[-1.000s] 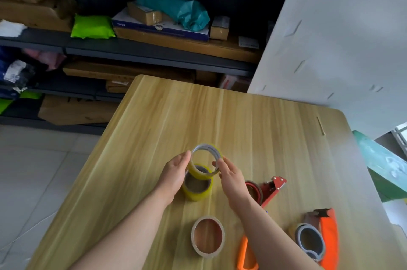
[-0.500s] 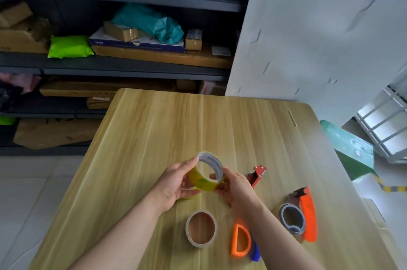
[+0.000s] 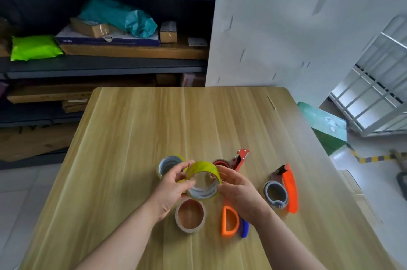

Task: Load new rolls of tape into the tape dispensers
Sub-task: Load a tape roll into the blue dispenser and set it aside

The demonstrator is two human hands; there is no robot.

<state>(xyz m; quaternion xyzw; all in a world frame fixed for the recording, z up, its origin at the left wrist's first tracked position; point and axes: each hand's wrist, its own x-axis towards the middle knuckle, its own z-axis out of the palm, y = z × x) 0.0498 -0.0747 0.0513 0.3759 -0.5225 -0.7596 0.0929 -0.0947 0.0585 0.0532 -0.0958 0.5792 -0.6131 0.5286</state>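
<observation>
From the head view, the yellow tape roll point(image 3: 203, 166) was held up just above the table point(image 3: 132, 137), its open core facing the camera, between the two hands. The left hand point(image 3: 171, 190) pinched the roll's left rim with thumb and curled fingers, and the right hand point(image 3: 240, 192) gripped the right rim with bent fingers, so neither hand was free. A second yellow roll point(image 3: 168, 165) lay flat just behind the left hand, and a brown roll point(image 3: 190, 215) lay flat just in front of the held one. The red-nosed dispenser point(image 3: 240, 158) lay beneath and behind the right hand, its orange loop handle point(image 3: 223, 222) pointing toward the person. An orange dispenser point(image 3: 290, 188) lay well to the right with a grey ring on its hub. Neither dispenser appeared to have received the held roll yet. The main risk seemed to be orientation: seated with the wrong face outward, the tape would feed with its sticky side the wrong way. The rim-only hold could also let the roll slip onto the rolls below. The right fingers sat close to the red dispenser's cutter end, where a careless reach might catch the blade.
</observation>
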